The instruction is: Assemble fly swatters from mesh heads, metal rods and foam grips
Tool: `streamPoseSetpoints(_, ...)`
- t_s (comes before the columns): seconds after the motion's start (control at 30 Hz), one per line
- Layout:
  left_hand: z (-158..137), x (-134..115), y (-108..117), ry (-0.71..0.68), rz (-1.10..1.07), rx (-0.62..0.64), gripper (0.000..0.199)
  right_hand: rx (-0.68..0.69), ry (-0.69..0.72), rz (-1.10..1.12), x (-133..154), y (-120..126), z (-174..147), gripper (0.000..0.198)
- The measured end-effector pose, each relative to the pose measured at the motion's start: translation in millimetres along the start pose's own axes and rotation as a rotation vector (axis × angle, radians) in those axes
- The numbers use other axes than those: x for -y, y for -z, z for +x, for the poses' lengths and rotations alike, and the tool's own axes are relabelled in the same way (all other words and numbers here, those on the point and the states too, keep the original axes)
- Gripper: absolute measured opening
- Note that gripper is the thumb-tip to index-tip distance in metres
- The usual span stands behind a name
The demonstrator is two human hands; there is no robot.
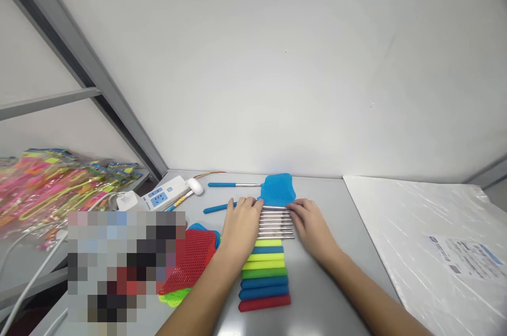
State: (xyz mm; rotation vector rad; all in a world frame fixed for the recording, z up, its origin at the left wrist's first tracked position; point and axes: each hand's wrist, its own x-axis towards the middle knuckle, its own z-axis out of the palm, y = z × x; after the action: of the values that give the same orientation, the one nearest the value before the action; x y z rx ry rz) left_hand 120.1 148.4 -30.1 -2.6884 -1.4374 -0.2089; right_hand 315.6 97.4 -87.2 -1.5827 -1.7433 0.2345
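Note:
My left hand (pixel 242 220) is closed at the left end of the top metal rod (pixel 276 208). My right hand (pixel 311 220) pinches near that rod's right end with thumb and forefinger. Below it, several more silver rods (pixel 276 227) lie side by side in a row. Nearer to me is a column of foam-like handle grips (pixel 264 273) in yellow, blue, green and red. A blue fly swatter (pixel 278 189) lies beyond my hands. Another blue handle (pixel 217 208) runs behind my left fingers, which hide its continuation.
Red swatter heads (pixel 194 257), with blue and yellow-green ones beneath, lie left of my left forearm. A power strip (pixel 166 193) and a white mouse-like object (pixel 195 186) stand at the back left. Bagged colourful items (pixel 67 183) fill a side shelf. A white wrapped sheet (pixel 415 230) covers the right side.

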Motion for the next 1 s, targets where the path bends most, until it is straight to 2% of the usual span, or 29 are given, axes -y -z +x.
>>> streamPoseSetpoints(0.17,-4,0,1,0.001,-0.03,-0.003,0.031,0.047,-0.003,-0.113,-1,-2,-5,0.027)
streamPoseSetpoints(0.33,-7,-4,4,0.005,-0.005,-0.029,0.027,0.027,0.045,-0.149,-3,-4,-9,0.028)
streamPoseSetpoints(0.57,-20,-12,-7,-0.091,-0.054,-0.099,0.033,0.006,0.051,-0.136,-2,0,-10,0.028)
streamPoseSetpoints(0.7,-29,-10,-9,-0.14,-0.116,-0.118,0.04,0.019,0.075,-0.126,7,6,-8,0.026)
streamPoseSetpoints(0.8,-30,-2,3,-0.135,-0.176,-0.042,0.034,0.061,0.108,-0.16,23,9,7,0.025)
streamPoseSetpoints(0.87,-32,5,14,-0.137,-0.21,-0.002,0.029,0.137,0.141,-0.209,37,6,26,0.027)
streamPoseSetpoints(1.0,-54,21,35,-0.142,-0.264,-0.026,0.023,0.327,0.262,-0.273,64,-16,75,0.023)
